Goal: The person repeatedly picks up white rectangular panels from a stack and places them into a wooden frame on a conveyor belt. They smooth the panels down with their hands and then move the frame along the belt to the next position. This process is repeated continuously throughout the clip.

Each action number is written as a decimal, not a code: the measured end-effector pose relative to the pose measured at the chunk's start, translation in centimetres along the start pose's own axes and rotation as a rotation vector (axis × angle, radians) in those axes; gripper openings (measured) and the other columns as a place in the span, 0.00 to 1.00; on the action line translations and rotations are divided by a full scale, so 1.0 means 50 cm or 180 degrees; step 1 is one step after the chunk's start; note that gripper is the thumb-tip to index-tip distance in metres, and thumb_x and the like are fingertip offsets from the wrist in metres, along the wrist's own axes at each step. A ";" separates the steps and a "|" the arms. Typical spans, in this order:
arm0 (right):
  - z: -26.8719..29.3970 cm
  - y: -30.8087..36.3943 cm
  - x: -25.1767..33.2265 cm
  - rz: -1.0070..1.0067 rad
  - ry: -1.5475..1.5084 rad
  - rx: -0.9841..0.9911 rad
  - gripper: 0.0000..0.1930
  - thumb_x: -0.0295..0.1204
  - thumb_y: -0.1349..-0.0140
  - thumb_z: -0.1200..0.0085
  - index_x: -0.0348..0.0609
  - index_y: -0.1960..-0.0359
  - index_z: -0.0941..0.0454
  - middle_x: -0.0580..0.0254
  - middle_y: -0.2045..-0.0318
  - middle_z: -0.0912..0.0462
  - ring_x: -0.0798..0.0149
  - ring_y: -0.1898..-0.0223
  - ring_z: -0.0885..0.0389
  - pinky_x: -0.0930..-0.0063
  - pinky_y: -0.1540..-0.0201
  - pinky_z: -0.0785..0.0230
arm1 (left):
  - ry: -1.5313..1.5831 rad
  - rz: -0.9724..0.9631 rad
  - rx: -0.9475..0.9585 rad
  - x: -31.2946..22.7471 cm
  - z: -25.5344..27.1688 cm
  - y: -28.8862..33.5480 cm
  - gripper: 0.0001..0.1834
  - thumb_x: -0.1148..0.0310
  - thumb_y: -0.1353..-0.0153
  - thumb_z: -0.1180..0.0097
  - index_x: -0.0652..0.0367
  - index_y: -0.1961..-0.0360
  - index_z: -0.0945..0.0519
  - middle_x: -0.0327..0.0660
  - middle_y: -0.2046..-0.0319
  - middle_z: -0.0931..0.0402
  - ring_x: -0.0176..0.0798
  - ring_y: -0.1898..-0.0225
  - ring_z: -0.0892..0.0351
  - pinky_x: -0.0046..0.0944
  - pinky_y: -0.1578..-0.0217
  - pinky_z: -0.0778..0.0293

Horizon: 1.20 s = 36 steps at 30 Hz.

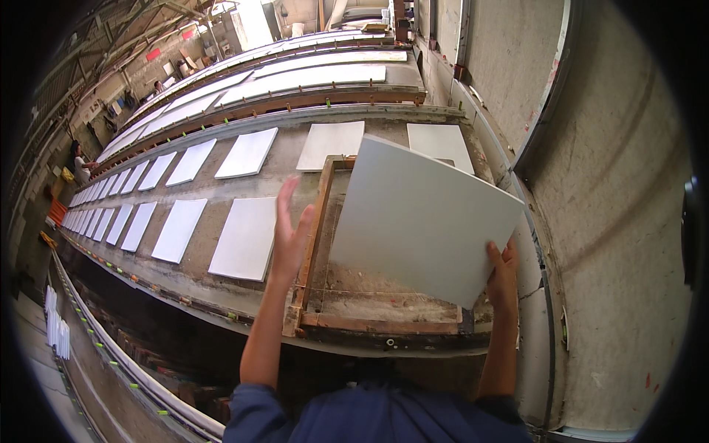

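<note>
A large white rectangular sheet [425,221] is tilted up over the near end of the long table [199,277]. My right hand [503,275] grips it by its lower right edge, fingers closed. Left of it, my left hand [291,232] is raised with nothing in it, thumb and fingers apart. Beneath the sheet a wooden frame [313,240] rests on the tabletop, partly hidden. Just left of that frame lies a white sheet [244,238], and beyond it another white sheet [332,144].
Several more white sheets [180,230] lie in two rows along the table. Parallel long tables [332,97] stand farther off. A concrete wall [613,221] runs close on my right. A stack of white pieces [57,325] sits at lower left. Another person [83,161] stands at far left.
</note>
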State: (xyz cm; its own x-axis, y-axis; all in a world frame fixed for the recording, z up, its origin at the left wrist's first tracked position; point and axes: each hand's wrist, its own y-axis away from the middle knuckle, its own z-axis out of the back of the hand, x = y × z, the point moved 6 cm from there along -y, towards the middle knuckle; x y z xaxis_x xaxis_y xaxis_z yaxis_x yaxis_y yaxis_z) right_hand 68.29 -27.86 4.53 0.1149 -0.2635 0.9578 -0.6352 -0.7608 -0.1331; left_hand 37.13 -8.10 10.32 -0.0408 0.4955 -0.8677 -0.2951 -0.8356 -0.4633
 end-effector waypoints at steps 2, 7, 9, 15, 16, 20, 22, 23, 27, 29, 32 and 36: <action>0.005 -0.011 0.014 -0.0065 0.0220 0.0243 0.24 0.30 0.38 0.48 0.38 0.42 0.39 0.56 0.54 0.24 0.69 0.55 0.24 0.76 0.53 0.31 | 0.0477 0.0147 0.0732 -0.019 -0.047 -0.036 0.40 0.50 0.38 0.50 0.61 0.34 0.51 0.51 0.35 0.48 0.47 0.34 0.47 0.46 0.37 0.46; -0.028 -0.031 0.008 0.0119 0.0531 0.0356 0.28 0.38 0.39 0.46 0.39 0.41 0.39 0.58 0.53 0.25 0.70 0.54 0.25 0.77 0.53 0.31 | 0.1028 0.0743 0.0490 0.059 -0.088 -0.063 0.21 0.59 0.38 0.47 0.59 0.48 0.32 0.45 0.48 0.32 0.36 0.49 0.29 0.39 0.48 0.30; -0.024 -0.058 0.027 0.0349 0.0646 -0.0076 0.32 0.43 0.40 0.45 0.40 0.39 0.42 0.54 0.50 0.27 0.68 0.51 0.26 0.72 0.50 0.32 | 0.1538 0.1146 -0.0079 0.084 -0.088 -0.065 0.18 0.63 0.38 0.46 0.58 0.50 0.32 0.44 0.54 0.29 0.34 0.53 0.26 0.35 0.56 0.25; -0.123 -0.095 -0.049 -0.0261 -0.0345 0.0241 0.49 0.52 0.43 0.44 0.45 0.32 0.64 0.41 0.36 0.48 0.52 0.38 0.38 0.56 0.36 0.46 | 0.3059 0.1543 -0.0906 0.156 -0.106 -0.056 0.15 0.67 0.39 0.46 0.56 0.55 0.35 0.41 0.61 0.29 0.31 0.62 0.26 0.29 0.69 0.24; -0.152 -0.103 -0.054 -0.0333 -0.0376 0.0355 0.54 0.57 0.47 0.44 0.46 0.31 0.68 0.43 0.35 0.50 0.50 0.35 0.43 0.54 0.35 0.51 | 0.2985 0.1649 -0.0829 0.164 -0.118 -0.046 0.14 0.67 0.39 0.45 0.56 0.55 0.35 0.40 0.62 0.29 0.31 0.61 0.26 0.29 0.68 0.25; -0.208 -0.166 -0.066 -0.0334 0.0346 -0.0046 0.38 0.36 0.40 0.45 0.42 0.33 0.53 0.44 0.39 0.40 0.57 0.41 0.34 0.63 0.41 0.40 | 0.2450 0.1650 -0.0359 0.227 -0.095 -0.008 0.13 0.67 0.39 0.45 0.55 0.57 0.34 0.39 0.60 0.29 0.29 0.58 0.29 0.28 0.61 0.29; -0.221 -0.181 -0.094 -0.0513 0.0334 0.0211 0.32 0.29 0.39 0.47 0.41 0.34 0.47 0.46 0.41 0.34 0.61 0.44 0.31 0.66 0.43 0.36 | 0.2027 0.1556 -0.0020 0.260 -0.053 0.006 0.15 0.67 0.39 0.45 0.58 0.54 0.33 0.43 0.53 0.29 0.34 0.52 0.30 0.34 0.52 0.32; -0.215 -0.178 -0.122 -0.0553 0.0423 0.0257 0.32 0.27 0.39 0.48 0.41 0.34 0.46 0.46 0.42 0.33 0.62 0.45 0.30 0.68 0.44 0.35 | 0.1083 0.1283 0.0024 0.265 -0.019 0.007 0.16 0.67 0.39 0.45 0.58 0.52 0.33 0.44 0.51 0.30 0.37 0.49 0.31 0.36 0.49 0.34; -0.162 -0.162 -0.255 -0.0445 0.0736 0.0270 0.31 0.23 0.40 0.49 0.39 0.35 0.45 0.48 0.43 0.31 0.64 0.46 0.27 0.72 0.44 0.33 | -0.1474 0.0537 0.0596 0.283 0.051 0.008 0.19 0.69 0.42 0.45 0.59 0.48 0.30 0.47 0.45 0.34 0.51 0.37 0.43 0.48 0.38 0.44; -0.157 -0.128 -0.290 -0.0671 0.0862 0.0217 0.30 0.23 0.40 0.49 0.38 0.35 0.45 0.49 0.43 0.30 0.63 0.46 0.27 0.71 0.43 0.33 | -0.2125 0.0318 0.0936 0.298 0.051 0.028 0.17 0.70 0.43 0.45 0.58 0.51 0.27 0.46 0.44 0.34 0.54 0.37 0.45 0.50 0.37 0.45; -0.160 -0.106 -0.325 -0.0947 0.0542 0.0262 0.30 0.23 0.40 0.50 0.38 0.35 0.44 0.49 0.46 0.28 0.64 0.48 0.25 0.71 0.45 0.31 | -0.2414 0.0114 0.1228 0.317 0.025 0.037 0.17 0.69 0.43 0.44 0.55 0.51 0.25 0.44 0.39 0.41 0.55 0.34 0.55 0.52 0.35 0.48; -0.160 -0.081 -0.346 -0.0971 0.0401 0.0247 0.30 0.22 0.40 0.50 0.38 0.35 0.44 0.50 0.48 0.26 0.65 0.51 0.23 0.73 0.47 0.29 | -0.2932 -0.0124 0.1436 0.322 -0.015 0.040 0.16 0.68 0.45 0.40 0.56 0.54 0.21 0.40 0.35 0.47 0.52 0.32 0.61 0.52 0.34 0.49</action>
State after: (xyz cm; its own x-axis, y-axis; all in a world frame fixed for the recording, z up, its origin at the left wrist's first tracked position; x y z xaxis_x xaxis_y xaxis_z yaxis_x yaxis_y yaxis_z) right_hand 62.74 -15.47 -9.47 0.1923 0.0549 0.9798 -0.5255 -0.8374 0.1500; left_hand 36.58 -1.97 -4.73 -0.6845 0.6688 -0.2900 -0.6355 -0.7424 -0.2121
